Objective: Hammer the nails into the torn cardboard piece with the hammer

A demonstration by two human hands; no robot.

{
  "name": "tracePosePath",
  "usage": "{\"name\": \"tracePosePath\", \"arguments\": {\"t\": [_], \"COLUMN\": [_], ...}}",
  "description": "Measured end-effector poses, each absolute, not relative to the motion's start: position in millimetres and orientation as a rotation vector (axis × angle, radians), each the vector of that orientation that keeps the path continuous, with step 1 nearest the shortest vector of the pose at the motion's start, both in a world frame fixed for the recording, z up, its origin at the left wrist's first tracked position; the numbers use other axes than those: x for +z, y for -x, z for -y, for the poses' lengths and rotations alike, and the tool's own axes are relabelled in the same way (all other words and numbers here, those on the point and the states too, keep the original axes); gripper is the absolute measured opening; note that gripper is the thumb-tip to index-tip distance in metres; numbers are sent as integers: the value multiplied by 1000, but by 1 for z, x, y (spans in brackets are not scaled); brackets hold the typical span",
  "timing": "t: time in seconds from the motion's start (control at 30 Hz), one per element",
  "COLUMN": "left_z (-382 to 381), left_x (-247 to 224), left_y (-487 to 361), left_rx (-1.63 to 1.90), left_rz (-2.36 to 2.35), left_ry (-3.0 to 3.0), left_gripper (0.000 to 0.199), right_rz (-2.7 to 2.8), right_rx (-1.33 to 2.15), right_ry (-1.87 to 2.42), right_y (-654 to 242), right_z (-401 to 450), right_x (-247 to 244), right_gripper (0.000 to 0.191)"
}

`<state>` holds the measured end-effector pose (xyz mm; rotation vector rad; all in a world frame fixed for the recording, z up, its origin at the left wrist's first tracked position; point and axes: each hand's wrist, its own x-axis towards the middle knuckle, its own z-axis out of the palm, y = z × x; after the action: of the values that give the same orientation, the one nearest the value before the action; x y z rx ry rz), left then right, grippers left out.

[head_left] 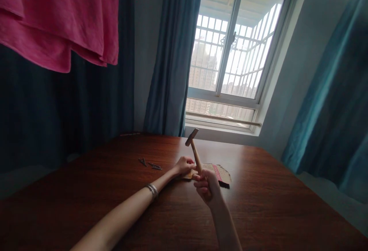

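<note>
A glossy brown wooden table [172,220] fills the near part. On it, right of centre, lies a flat tan piece [211,169] with a pink band. The right hand [208,187] is closed around a wooden-handled hammer [196,155], grey metal head upward. The left hand [184,165] is bent at the piece's left side; whether it pinches something, one cannot tell. Farther left lie thin dark metal pieces [155,165].
</note>
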<state>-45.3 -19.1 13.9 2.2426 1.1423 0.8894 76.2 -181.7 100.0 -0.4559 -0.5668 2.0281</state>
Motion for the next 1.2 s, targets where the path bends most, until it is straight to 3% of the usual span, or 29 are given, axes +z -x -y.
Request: {"name": "tracePosePath", "arguments": {"t": [0.27,1.2], "left_z": [10,1], "left_x": [8,-5], "left_y": [43,44], "left_rx": [956,1003], "left_rz": [-1104,-1052], "left_ry": [-2326,-2351], "left_gripper": [21,16], "right_rz": [491,722], "right_rx": [1905,1733], "right_ry": [726,1039], "right_y": [-121,-112], "right_z": [205,225], "right_x": [77,84], "right_gripper": [18,31]}}
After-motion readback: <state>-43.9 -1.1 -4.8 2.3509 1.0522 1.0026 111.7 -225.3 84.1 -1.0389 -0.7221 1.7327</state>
